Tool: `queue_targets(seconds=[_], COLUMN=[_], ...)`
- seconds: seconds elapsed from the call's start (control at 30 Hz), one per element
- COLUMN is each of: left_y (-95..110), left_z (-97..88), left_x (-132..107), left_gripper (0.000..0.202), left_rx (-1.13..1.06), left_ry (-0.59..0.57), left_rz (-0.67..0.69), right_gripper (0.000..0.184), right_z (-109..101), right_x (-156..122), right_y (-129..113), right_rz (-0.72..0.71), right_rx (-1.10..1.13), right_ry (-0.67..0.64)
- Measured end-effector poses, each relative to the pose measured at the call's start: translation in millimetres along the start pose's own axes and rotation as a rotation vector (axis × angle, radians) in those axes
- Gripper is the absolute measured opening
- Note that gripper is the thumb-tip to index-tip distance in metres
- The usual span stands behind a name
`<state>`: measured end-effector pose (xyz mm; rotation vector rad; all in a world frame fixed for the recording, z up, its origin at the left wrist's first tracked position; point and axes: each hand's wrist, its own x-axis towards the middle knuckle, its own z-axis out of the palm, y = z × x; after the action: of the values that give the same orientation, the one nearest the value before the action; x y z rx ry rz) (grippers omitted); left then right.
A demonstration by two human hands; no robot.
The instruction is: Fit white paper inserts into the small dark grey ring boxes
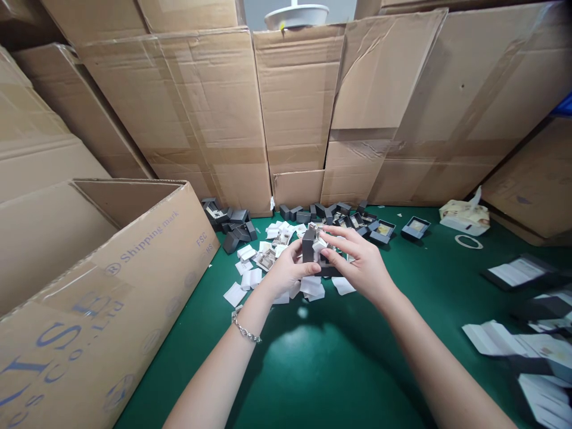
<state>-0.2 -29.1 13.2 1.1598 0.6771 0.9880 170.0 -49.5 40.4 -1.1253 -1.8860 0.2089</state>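
Note:
My left hand (286, 271) holds a small dark grey box (309, 245) from its left side, thumb under it. My right hand (357, 259) meets it from the right, its fingertips pinching a small white insert (320, 243) at the box's top. Both hands hover over a green table (339, 363), just above a heap of white inserts (263, 262). Behind the hands lie several more small grey boxes (339, 214), some open. A bracelet (245, 329) circles my left wrist.
A large open shipping carton (102, 286) stands at the left. Flattened cardboard sheets (295, 107) wall off the back. A tissue pack (465, 215) and a white ring (468, 241) lie at the right; white and dark packaging pieces (527, 345) fill the right edge.

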Motion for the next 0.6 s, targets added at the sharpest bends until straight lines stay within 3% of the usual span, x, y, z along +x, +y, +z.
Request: queue_targets(seconds=[0.23,0.4,0.6], left_y=[0,3,0], left_z=[0.0,8.7,11.0], left_x=[-2,-3,-1], left_gripper=[0.063,0.056,0.052], left_rx=[-0.079,-0.128,-0.176], left_ry=[-0.122,-0.077,-0.001], left_rz=[-0.149,-0.171,-0.204], right_gripper=[0.018,0.030,0.024], right_z=[-10,-4,-1], right_x=[2,-2,-4], right_y=[-10,-11,-8], right_rz=[-0.041,-0.173,-0.227], right_rx=[-0.057,-0.161,-0.202], right_ry=[0.072,0.143,0.051])
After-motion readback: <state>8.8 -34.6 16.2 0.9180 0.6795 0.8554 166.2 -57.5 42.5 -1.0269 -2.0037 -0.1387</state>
